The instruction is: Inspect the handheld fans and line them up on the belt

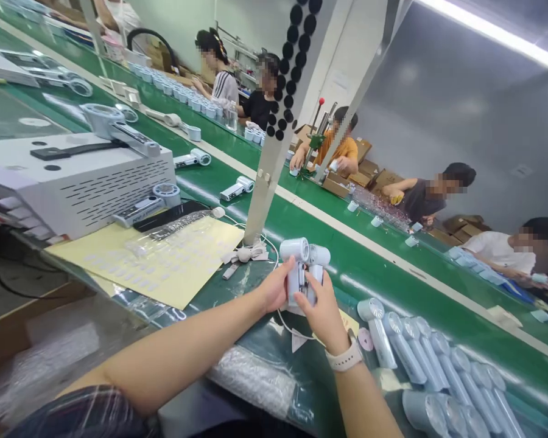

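Note:
Two light blue handheld fans are held upright side by side above the front of the bench. My left hand (278,287) is closed around the handle of the left handheld fan (295,249), its thumb near the fan head. My right hand (319,304), with a pale watch band at the wrist, grips the right handheld fan (320,255) by its handle. The two handles stand almost together, and the fingers partly cover them. A white cable (285,325) runs below the hands. To the right lies a row of similar fans (420,347).
Yellow label sheet (201,267) lies left, beside a white slotted box (119,176) with a fan on it. A metal post (265,182) rises ahead. The green conveyor (347,255) crosses behind, carrying fan parts. Several co-workers (342,146) sit along its far side.

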Demonstrator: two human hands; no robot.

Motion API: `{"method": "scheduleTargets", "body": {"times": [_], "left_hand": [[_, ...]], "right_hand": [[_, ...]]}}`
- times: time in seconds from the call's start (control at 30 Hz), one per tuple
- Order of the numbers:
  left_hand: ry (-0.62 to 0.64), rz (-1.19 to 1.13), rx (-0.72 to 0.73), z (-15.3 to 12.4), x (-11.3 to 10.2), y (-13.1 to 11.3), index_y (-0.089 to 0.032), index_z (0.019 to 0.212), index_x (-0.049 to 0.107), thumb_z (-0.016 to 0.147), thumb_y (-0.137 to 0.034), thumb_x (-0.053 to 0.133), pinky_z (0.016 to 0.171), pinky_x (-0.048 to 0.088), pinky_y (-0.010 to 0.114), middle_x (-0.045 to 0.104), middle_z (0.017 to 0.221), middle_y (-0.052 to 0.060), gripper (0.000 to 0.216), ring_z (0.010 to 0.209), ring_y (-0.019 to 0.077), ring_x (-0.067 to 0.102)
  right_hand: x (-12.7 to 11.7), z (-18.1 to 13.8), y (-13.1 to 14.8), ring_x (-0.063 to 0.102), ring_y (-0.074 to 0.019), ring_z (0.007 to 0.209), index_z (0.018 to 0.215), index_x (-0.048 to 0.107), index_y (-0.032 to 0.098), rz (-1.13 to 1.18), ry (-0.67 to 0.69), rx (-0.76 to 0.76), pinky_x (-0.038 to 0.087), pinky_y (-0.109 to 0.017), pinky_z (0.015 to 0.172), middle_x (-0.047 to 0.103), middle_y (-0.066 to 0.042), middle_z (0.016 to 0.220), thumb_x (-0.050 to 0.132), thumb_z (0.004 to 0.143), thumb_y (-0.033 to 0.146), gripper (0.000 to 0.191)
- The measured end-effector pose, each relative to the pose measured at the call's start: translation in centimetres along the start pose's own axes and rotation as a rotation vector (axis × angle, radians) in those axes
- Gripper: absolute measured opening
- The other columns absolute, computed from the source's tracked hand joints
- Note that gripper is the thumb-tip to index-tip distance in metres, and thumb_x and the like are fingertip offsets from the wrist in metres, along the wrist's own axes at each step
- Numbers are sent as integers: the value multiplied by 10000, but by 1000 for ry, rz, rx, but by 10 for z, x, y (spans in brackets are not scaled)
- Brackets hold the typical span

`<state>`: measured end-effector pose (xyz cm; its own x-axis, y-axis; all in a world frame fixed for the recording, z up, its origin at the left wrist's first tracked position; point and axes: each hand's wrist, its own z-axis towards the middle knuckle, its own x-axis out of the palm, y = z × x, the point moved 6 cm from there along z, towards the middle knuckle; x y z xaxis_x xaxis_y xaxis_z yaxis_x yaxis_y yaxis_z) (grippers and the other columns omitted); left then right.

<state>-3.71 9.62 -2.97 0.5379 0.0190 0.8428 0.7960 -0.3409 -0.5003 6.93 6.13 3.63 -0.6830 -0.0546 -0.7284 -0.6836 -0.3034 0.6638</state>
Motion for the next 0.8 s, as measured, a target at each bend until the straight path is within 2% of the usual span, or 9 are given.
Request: {"method": "scheduleTargets", "body": {"times": [0.07,0.1,0.2,0.3,0.37,0.47,0.57,0.7,0.8], "left_hand": [[61,38,-105,-3,1,6,-121,970,700,849,-583,678,935,571,442,761,942,150,478,969,306,732],[89,52,-147,-5,2,9,-118,964,706,837,-599,684,931,572,455,765,936,152,497,960,312,736],[119,71,-186,-7,0,13,-115,987,716,800,-615,714,911,583,450,773,948,151,534,938,304,744],[74,84,-137,-4,-5,10,-121,967,718,788,-595,737,885,593,409,777,945,138,507,911,277,748],[31,86,-97,-1,-10,6,-127,952,715,794,-571,745,861,599,386,777,941,128,472,898,261,747],[4,76,-62,1,-12,0,-121,938,711,800,-584,734,847,598,375,772,964,141,484,924,262,740],[46,82,-38,-1,-8,-5,-126,909,714,784,-639,718,884,589,402,766,961,139,528,986,289,727],[104,84,3,-5,0,-13,-135,868,711,699,-697,757,907,581,439,760,905,124,589,1036,337,713],[118,82,13,-5,1,-17,-131,869,699,660,-734,760,878,585,447,762,902,140,641,1025,351,714]], "right_hand": [[-8,-8,-10,379,-354,1463,1343,638,236,167,34,18,313,-536,1190,428,-134,1562,649,874,560,570],[-13,-11,-17,445,-337,1419,1329,641,241,249,41,24,367,-515,1155,495,-129,1516,626,888,567,549],[-29,-16,-49,664,-271,1079,1194,655,216,244,-27,159,520,-429,922,712,-120,1170,486,959,515,415],[-31,-19,-77,639,-252,858,789,626,208,-2,-92,321,496,-395,833,673,-72,821,565,886,368,196],[-22,-19,-83,610,-262,851,629,517,227,-65,-74,348,467,-393,843,613,-62,760,641,785,260,202],[-9,-16,-82,601,-282,907,619,436,242,-99,-80,379,446,-389,840,592,-90,830,617,734,166,228],[-6,-15,-78,597,-299,957,646,404,248,-74,-102,399,446,-401,836,587,-116,907,575,722,125,224],[-7,-19,-70,624,-243,817,727,457,246,71,-58,368,493,-382,772,610,-51,808,543,796,199,120],[4,-24,-55,630,-193,652,836,534,240,361,77,315,524,-340,657,633,5,709,584,832,324,98]]}}
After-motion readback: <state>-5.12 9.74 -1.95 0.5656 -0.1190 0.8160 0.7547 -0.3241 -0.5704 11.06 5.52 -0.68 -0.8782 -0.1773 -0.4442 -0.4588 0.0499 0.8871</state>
